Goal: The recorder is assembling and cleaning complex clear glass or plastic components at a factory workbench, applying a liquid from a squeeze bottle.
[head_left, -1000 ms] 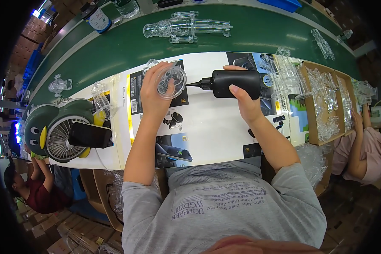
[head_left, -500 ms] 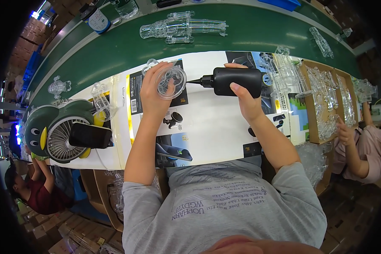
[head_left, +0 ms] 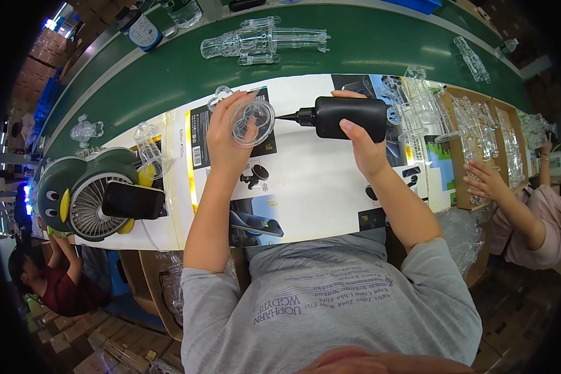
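Note:
My left hand (head_left: 225, 124) is closed around a clear glass piece (head_left: 260, 133) whose round rim is turned toward the right. My right hand (head_left: 363, 138) grips a black squeeze bottle (head_left: 343, 118), held on its side. The bottle's thin pointed nozzle (head_left: 288, 117) aims left, its tip at the edge of the round rim; whether it touches I cannot tell. Beyond my left hand, part of the clear piece sticks out past the fingers. Both hands are above a white printed sheet (head_left: 311, 187) on the bench.
On the left, a green penguin-shaped fan (head_left: 65, 187) has a dark phone (head_left: 133, 201) resting against it. Clear glass figures (head_left: 265, 41) lie on the green belt (head_left: 368, 47). At right, a cardboard box (head_left: 458, 146) holds several more, and a co-worker's hand (head_left: 487, 181) reaches over it.
The glass figure on the green belt has shifted slightly left. At the right, the co-worker's hand has moved up and opened over the box. My own hands have hardly moved.

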Tool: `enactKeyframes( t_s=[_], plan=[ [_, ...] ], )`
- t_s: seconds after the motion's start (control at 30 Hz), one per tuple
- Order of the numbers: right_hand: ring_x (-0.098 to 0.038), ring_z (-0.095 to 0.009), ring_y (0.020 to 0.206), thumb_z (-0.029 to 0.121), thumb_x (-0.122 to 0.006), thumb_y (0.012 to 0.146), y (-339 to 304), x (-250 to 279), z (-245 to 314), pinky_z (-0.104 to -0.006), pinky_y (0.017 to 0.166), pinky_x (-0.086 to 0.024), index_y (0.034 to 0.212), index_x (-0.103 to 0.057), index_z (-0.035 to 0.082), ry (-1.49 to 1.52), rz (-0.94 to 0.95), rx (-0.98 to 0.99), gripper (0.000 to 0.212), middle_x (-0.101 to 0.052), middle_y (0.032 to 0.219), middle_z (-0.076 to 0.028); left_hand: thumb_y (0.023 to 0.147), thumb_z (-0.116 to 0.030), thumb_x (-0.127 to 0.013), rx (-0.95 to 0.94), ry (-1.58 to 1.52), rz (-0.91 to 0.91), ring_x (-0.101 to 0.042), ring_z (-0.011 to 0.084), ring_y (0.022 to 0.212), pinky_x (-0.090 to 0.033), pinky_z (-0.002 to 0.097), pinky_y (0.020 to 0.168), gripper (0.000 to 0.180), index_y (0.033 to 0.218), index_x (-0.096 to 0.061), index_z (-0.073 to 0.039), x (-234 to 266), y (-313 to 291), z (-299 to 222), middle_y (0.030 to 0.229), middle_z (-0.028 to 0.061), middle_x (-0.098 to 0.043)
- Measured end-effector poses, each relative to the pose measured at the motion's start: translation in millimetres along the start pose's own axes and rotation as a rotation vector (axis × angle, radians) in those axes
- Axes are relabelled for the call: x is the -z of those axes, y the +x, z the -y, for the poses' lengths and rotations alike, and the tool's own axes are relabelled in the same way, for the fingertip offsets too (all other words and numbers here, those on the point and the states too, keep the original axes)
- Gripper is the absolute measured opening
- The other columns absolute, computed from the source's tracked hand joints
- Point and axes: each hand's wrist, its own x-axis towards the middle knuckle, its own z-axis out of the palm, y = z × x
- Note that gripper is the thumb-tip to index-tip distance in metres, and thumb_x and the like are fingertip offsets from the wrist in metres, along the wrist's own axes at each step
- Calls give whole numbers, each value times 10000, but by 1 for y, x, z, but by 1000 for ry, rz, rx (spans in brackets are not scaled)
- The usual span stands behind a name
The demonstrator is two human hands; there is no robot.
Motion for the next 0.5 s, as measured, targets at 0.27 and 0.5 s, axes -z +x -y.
enactKeyframes(
  t_s=[0.27, 0.5],
  plan=[
    [-549, -161, 993, 155, -574, 748, 0, 1, -1, -287, 906, -415, 1198, -493, -11, 16, -6, 3, 486, -579, 1078, -130, 731, -18, -629, -11, 16, 2, -584, 285, 974, -484, 349, 822, 312, 1040, -631, -60, -1, -1, 1, 1070, 123, -588],
    [-547, -161, 992, 161, -575, 747, 1, 1, 1, -286, 906, -415, 1195, -495, -13, 3, -8, 25, 488, -577, 1078, -130, 722, -12, -618, 20, -14, 4, -581, 290, 980, -471, 360, 839, 317, 1034, -638, -64, -3, -2, 2, 1075, 124, -589]
  ],
)
